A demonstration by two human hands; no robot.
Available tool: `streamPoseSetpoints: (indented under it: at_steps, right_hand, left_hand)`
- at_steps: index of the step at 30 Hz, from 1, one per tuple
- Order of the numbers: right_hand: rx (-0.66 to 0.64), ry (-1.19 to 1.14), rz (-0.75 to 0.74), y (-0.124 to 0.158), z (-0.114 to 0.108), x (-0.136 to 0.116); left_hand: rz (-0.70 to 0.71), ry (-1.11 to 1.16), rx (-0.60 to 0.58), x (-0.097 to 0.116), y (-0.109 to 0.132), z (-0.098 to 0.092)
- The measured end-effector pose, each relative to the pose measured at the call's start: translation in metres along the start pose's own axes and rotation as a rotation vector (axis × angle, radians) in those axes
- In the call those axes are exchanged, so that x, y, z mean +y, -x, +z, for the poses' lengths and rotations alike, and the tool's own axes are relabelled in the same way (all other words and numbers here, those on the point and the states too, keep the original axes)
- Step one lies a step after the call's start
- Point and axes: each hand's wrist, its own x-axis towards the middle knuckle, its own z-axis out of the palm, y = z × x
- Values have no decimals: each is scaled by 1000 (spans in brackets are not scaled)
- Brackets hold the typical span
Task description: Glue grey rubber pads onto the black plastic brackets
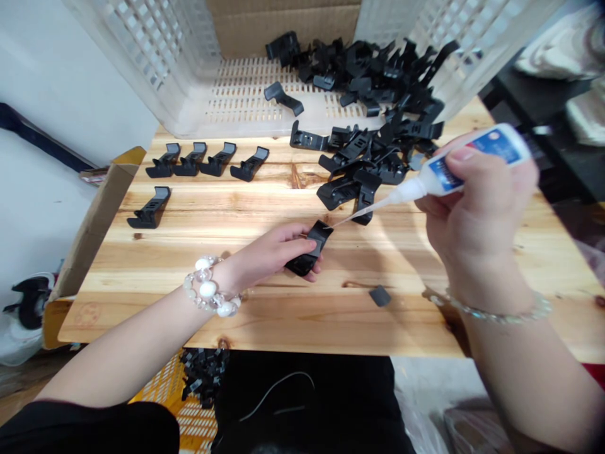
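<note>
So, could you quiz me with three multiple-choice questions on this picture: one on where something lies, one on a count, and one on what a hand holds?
1. Where does the small dark square piece lie?
A) On the wooden tabletop
B) Inside the white crate
C) On the floor

2. How many black plastic clips stand apart at the left of the table?
A) Two
B) Five
C) Nine

3. What does the right hand hold?
A) A pair of scissors
B) Nothing
C) A squeeze bottle

Answers:
1. A: it lies on bare wood, right of the left hand.
2. B: four stand in a row, with one below them.
3. C: its fingers wrap the bottle, whose thin nozzle points toward the clip in the left hand.
</note>
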Motion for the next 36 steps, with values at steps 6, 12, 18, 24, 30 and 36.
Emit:
streamPoseSetpoints:
  at_steps: [6, 12, 18, 24, 30, 36]
  right_hand:
    - [-14, 18, -23, 1, -1, 3]
    - [-18, 23, -44, 2, -2, 6]
    - [-3, 35, -59, 2, -2, 7]
    - [-24, 18, -103, 2, -2, 8]
    - [-20, -12, -132, 3, -1, 9]
    - [-30, -3, -152, 3, -2, 9]
  left_hand:
    - [-1, -16, 2, 0, 0, 0]
    - [10, -11, -7, -1, -1, -1]
    - [6, -26, 2, -1, -2, -1]
    - [18, -29, -2, -1, -1, 0]
    - [13, -30, -7, 0, -1, -1]
    - [13, -21, 2, -1, -2, 0]
